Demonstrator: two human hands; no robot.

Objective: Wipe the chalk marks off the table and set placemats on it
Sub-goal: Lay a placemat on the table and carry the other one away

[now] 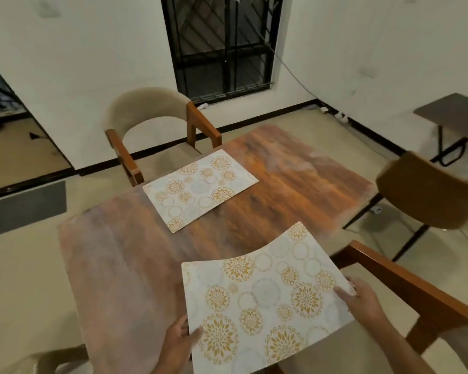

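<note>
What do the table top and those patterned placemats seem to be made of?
The table top looks like wood or a wood-look laminate: streaky reddish-brown grain, matt, with a pale chalky haze over parts of it. The placemat in the hands seems to be thin flexible plastic or coated sheet, since it bows upward while held; the flat placemat carries the same gold floral print. Exact material cannot be told.

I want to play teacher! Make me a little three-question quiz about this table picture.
1. True or false: the flat white-and-gold patterned placemat lies on the brown wooden table in front of the beige armchair with wooden arms.
2. How many hands hold the bent white-and-gold placemat?
3. Which hand grips its lower corner: A left hand, B right hand?

Key: 1 true. 2 two. 3 A.
</note>
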